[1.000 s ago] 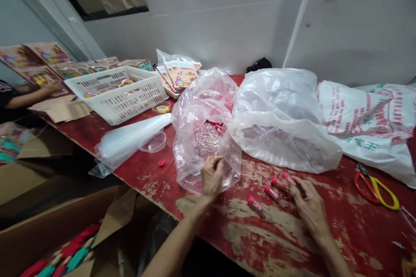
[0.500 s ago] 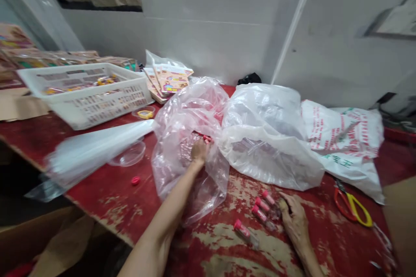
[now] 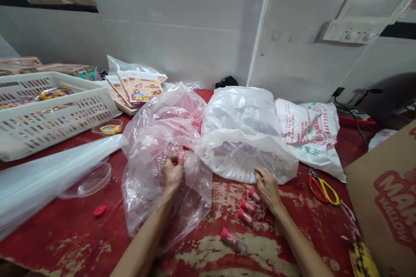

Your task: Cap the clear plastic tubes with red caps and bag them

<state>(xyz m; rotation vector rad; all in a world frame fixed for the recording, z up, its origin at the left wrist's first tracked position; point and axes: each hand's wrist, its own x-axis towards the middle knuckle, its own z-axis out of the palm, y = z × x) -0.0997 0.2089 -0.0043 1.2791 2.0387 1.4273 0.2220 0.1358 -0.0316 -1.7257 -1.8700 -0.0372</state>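
My left hand (image 3: pixel 172 174) is closed at the mouth of a crumpled clear pinkish plastic bag (image 3: pixel 139 199), pinching a small red-pink piece (image 3: pixel 181 156) whose exact kind I cannot make out. More red bits show beside it. My right hand (image 3: pixel 267 187) has its fingers pressed together at the front rim of a whitish plastic bag (image 3: pixel 224 169), which holds clear tubes (image 3: pixel 238 149); the fingertips seem to pinch that rim. Several clear tubes with red caps (image 3: pixel 245 216) lie on the table below my right hand. A loose red cap (image 3: pixel 100 210) lies to the left.
Scissors (image 3: pixel 325 190) with red and yellow handles lie right, near a white printed sack (image 3: pixel 312 125) and a cardboard box (image 3: pixel 380 173). At left are a white plastic basket (image 3: pixel 65 119), clear sheets (image 3: pixel 48 177), a clear round lid (image 3: pixel 87 181) and printed cards (image 3: pixel 143 86).
My view has turned right. My right hand has moved from beside the capped tubes up to the whitish bag's rim. My left hand stays at the pinkish bag, now holding up a red-pink piece.
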